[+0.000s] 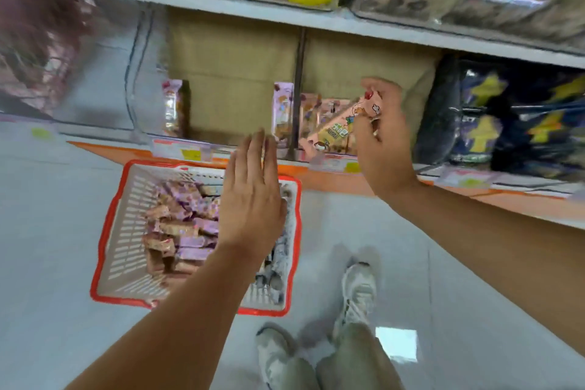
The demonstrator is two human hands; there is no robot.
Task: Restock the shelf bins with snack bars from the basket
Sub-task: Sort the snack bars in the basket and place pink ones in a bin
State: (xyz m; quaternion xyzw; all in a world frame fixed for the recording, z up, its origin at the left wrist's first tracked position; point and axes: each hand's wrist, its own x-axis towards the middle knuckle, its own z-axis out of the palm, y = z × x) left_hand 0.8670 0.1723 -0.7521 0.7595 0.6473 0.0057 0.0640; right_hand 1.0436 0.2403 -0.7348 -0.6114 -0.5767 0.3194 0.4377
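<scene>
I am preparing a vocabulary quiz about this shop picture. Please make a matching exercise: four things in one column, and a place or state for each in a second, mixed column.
Things:
1. left hand
2. right hand
3. basket
4. purple snack bars

Places or states:
A. stands on the floor
B. holds a pink snack bar
C. lie in the basket
D. open, fingers straight

Pairs: 1-D, 2-B, 3-A, 4-C

The left bin stood mostly open: one bar against its left wall, a second bar by the divider, wide room between them. The shelf board above capped the entry. Right of the divider, standing packets and the right hand gripping a pink bar crowded the opening.
</scene>
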